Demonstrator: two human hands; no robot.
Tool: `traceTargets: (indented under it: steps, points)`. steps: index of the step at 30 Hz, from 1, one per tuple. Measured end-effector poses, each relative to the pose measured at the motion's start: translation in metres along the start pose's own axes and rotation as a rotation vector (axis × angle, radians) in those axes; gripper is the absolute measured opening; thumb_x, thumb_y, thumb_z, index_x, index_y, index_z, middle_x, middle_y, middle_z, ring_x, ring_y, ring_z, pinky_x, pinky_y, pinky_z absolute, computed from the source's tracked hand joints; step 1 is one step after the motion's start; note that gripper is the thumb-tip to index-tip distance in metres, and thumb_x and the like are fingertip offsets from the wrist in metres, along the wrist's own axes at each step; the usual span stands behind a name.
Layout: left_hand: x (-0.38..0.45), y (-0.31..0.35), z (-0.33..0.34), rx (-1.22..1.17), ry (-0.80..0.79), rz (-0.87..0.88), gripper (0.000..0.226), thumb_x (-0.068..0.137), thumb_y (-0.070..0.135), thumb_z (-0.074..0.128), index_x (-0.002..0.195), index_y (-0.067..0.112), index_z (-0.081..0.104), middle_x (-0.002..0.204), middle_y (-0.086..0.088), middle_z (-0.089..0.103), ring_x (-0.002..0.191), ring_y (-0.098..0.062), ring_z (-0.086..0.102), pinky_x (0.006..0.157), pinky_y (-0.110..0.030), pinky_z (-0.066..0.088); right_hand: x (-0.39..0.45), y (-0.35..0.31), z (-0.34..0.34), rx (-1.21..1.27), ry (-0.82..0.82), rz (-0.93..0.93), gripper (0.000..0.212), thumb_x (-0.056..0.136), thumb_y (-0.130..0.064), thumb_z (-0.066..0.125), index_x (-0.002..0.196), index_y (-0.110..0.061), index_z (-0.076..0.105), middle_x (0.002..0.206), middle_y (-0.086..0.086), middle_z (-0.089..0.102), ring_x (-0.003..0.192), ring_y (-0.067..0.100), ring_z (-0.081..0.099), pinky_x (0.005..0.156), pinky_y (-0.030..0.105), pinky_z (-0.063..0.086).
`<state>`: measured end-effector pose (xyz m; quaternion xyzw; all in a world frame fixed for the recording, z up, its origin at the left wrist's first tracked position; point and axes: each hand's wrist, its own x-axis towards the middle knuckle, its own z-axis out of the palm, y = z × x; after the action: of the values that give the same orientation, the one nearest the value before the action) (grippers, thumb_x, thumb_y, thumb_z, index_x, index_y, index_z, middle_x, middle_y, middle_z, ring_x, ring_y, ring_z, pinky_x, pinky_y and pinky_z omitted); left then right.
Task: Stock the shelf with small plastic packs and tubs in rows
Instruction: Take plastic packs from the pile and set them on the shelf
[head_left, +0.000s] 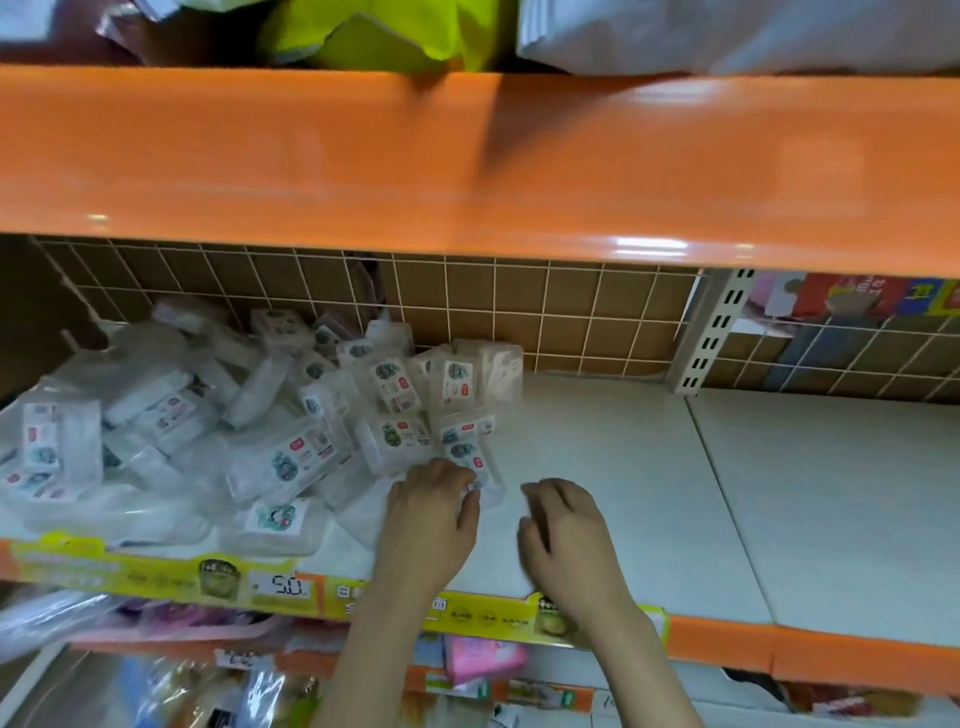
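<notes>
A loose heap of small clear plastic packs (291, 457) with printed labels covers the left half of the white shelf (623, 467). A few packs stand upright in a short row (457, 382) against the back grid. My left hand (431, 514) reaches in at the heap's right edge, its fingertips curled on the near end of a labelled pack (467, 454) lying flat there. My right hand (563, 530) hovers just to the right over bare shelf, fingers loosely curled, holding nothing.
An orange shelf (467, 156) overhangs closely above. A wire grid back panel (519, 312) and a slotted upright (711, 332) bound the rear. A yellow price strip (280, 587) runs along the front edge. More goods fill the shelf below (483, 660).
</notes>
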<state>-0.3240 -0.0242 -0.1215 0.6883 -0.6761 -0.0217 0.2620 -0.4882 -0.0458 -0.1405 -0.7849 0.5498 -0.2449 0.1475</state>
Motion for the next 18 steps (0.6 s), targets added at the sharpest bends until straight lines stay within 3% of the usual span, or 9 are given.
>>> traceTargets:
  steps: [3, 11, 18]
  points:
    - [0.001, 0.002, 0.001, -0.003, 0.020, 0.031, 0.029, 0.081, 0.032, 0.040, 0.079, 0.016, 0.064, 0.080, -0.001, 0.063, 0.072, -0.028, 0.060, 0.057, -0.038, 0.051, -0.001, 0.000, 0.000, 0.023, 0.013, -0.020, 0.040, 0.081, -0.025, 0.043, 0.108, -0.008, 0.065, 0.102, 0.009, 0.063, 0.096, 0.027, 0.058, 0.085, 0.030, 0.047]
    - [0.004, -0.014, -0.018, -0.078, 0.107, 0.044, 0.036, 0.084, 0.028, 0.039, 0.088, 0.007, 0.068, 0.088, -0.009, 0.066, 0.080, -0.034, 0.060, 0.068, -0.043, 0.053, 0.004, 0.006, -0.001, 0.002, 0.022, -0.057, 0.036, 0.079, -0.018, 0.052, 0.111, -0.007, 0.065, 0.105, 0.010, 0.063, 0.099, 0.029, 0.057, 0.087, 0.031, 0.045]
    - [0.017, -0.029, -0.053, -0.131, 0.175, 0.053, 0.036, 0.086, 0.032, 0.040, 0.091, 0.008, 0.068, 0.087, -0.007, 0.066, 0.079, -0.030, 0.062, 0.068, -0.037, 0.053, 0.030, -0.008, -0.001, 0.043, 0.056, -0.064, 0.042, 0.077, -0.025, 0.041, 0.106, -0.006, 0.065, 0.103, 0.013, 0.063, 0.098, 0.033, 0.057, 0.086, 0.029, 0.038]
